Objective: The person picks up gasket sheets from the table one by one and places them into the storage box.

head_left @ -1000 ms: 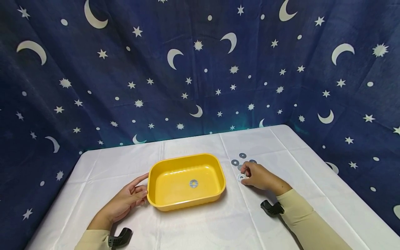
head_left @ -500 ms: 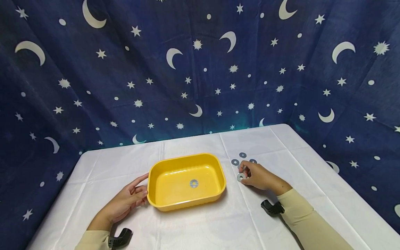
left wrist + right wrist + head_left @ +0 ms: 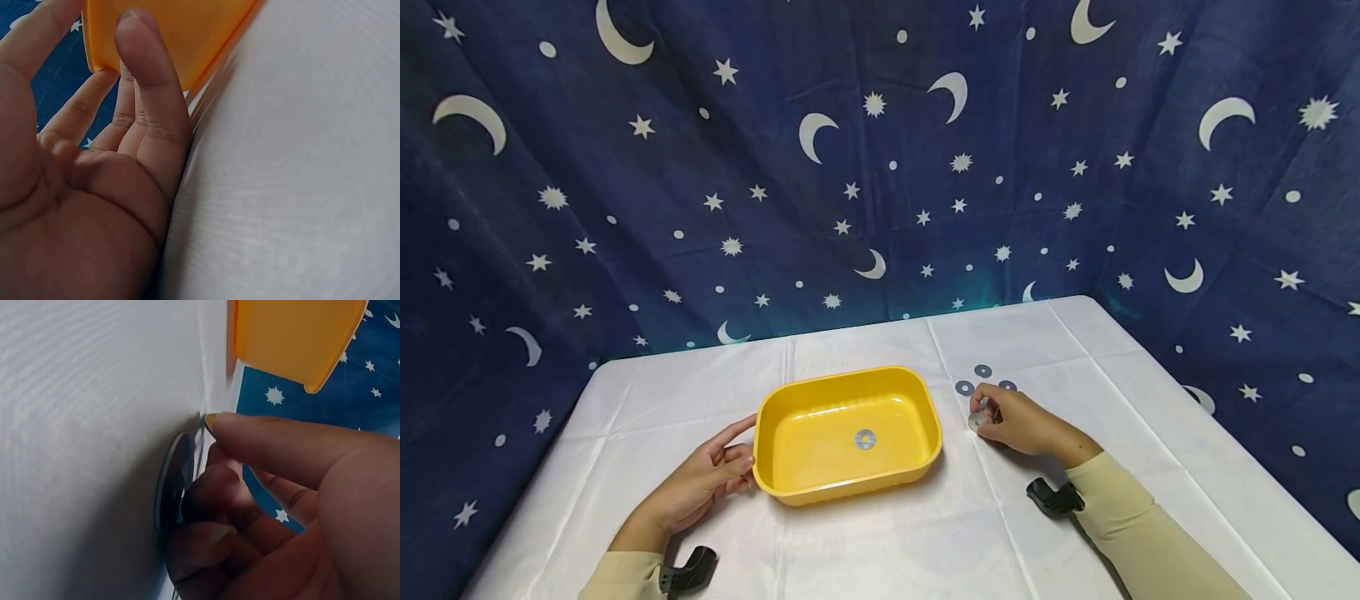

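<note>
We pinch a metal washer [image 3: 975, 421] by its rim with our right hand [image 3: 1024, 423], beside the yellow tray [image 3: 850, 485], perhaps because this ring is so flat. Our left hand [image 3: 698, 483], loosely extended, touches the tray's left end, we think to steady it.

Yellow tray [image 3: 816, 450] in every view

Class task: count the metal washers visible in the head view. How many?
5: one washer in the yellow tray, three washers on the tablecloth beyond the right hand, one pinched by that hand, which may hide more.
</note>
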The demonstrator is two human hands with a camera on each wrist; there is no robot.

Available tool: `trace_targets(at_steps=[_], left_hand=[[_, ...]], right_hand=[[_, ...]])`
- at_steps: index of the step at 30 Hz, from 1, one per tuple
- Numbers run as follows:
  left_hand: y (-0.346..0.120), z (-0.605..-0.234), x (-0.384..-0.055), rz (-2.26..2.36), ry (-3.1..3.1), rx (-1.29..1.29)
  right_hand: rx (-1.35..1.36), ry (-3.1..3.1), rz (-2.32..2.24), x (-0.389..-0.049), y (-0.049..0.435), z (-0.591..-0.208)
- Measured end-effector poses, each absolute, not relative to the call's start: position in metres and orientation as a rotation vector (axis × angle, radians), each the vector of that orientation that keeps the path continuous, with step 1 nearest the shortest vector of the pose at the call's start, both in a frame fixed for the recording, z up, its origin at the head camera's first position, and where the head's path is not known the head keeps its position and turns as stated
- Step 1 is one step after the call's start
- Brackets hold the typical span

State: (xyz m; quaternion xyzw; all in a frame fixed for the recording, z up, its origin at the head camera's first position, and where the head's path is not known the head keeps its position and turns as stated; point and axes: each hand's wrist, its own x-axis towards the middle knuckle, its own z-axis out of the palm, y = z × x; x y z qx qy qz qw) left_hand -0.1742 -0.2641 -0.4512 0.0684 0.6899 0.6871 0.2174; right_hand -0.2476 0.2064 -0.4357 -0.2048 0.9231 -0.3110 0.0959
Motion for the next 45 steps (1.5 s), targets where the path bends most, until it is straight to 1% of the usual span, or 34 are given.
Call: trace_targets(at_steps=[7,14,24,32,40,45], left_hand=[[-0.264,-0.452,-0.173,1.943,1.835,0.267],[-0.264,-0.449,-0.172,1.935,1.834,0.206],[-0.263,-0.448,-0.173,1.920,1.869,0.199],[-0.262,-0.449,-0.174,1.923,1.877,0.184],[-0.264,-0.450,-0.174,1.921,1.881,0.217],[-0.265,-0.450,-0.174,1.915,1.890,0.234]], right_hand=[[-0.618,2.677,-1.022,-0.243,0.204,-0.429],[-0.605,2.669,-1.118,-0.242,0.202,-0.423],[-0.601,2.604,-1.328,-0.237,0.195,-0.409],[-0.529,2.615,-1.405,-0.225,0.183,-0.394],[-0.623,2.535,-1.530,-0.208,0.162,-0.388],[-0.632,2.490,-1.557,-0.205,0.148,-0.383]])
